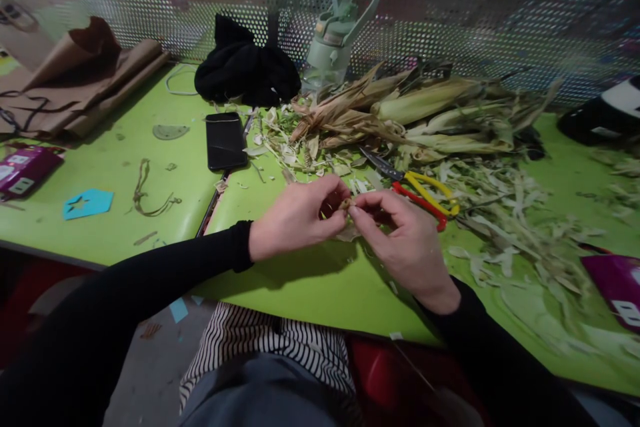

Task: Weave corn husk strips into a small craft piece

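My left hand [305, 212] and my right hand [400, 233] meet at the near edge of the green table, fingertips pinched together. Between them is a small yellowish-brown piece of husk [347, 203], mostly covered by the fingers. A pale scrap hangs just below the fingertips. Right behind my right hand lie scissors [417, 187] with one yellow and one red handle, blades pointing away to the left. Beyond the hands is a pile of dried corn husks [425, 103], with shredded husk bits [310, 153] around it.
A black phone [226, 141], a black cloth bundle [250, 67] and a green bottle [331, 40] stand or lie behind. Brown paper [100, 87], a blue tag [88, 204] and a purple packet [27, 170] are at left. Another purple packet [617, 287] lies at right. A perforated screen [450, 13] closes the back.
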The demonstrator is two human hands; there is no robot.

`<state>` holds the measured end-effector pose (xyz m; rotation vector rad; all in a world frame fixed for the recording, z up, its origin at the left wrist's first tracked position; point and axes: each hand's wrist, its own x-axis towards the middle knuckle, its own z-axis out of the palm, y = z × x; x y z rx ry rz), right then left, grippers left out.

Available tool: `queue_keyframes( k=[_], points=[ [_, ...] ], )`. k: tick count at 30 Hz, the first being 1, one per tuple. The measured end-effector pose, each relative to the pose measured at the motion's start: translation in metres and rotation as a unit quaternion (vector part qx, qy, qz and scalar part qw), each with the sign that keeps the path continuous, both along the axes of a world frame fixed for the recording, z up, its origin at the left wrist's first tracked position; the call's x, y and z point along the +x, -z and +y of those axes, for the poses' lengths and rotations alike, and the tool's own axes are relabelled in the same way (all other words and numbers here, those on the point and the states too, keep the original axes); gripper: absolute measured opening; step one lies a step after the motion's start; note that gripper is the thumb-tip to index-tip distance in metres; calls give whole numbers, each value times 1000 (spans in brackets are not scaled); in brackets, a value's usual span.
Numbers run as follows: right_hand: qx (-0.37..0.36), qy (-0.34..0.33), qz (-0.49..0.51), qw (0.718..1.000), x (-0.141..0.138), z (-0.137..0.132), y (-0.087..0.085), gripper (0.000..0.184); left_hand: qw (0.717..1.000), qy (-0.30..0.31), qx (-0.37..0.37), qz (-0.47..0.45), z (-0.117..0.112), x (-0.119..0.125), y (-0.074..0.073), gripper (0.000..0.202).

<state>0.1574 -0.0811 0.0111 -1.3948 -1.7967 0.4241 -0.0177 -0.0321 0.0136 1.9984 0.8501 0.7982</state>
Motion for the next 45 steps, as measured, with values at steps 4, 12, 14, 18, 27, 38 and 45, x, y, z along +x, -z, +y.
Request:
queue_keyframes(
  k=[4, 12, 14, 18, 27, 38, 45],
  points=[
    [46, -1, -37, 998, 0, 0, 0, 3, 1000, -14, 23, 8, 2, 0, 1, 7],
    [113, -13, -113, 987, 2, 1, 4, 6, 997, -30, 55, 51, 4, 1, 0, 8],
    [113, -19, -110, 987, 1, 0, 3, 5, 996, -31, 62, 55, 3, 1, -1, 8],
    [109, -24, -93, 989, 0, -1, 3, 5, 995, -30, 82, 57, 3, 1, 0, 9],
    [88, -3, -49, 995, -1, 2, 5, 7, 991, -21, 110, 79, 7, -1, 3, 13],
    [88, -27, -111, 990, 4, 4, 7, 26, 990, 38, 95, 101, 5, -3, 7, 30],
    [51, -104, -154, 981, 11, 5, 1, 10, 984, 79, 73, 145, 5, -6, 1, 47]
  ],
)
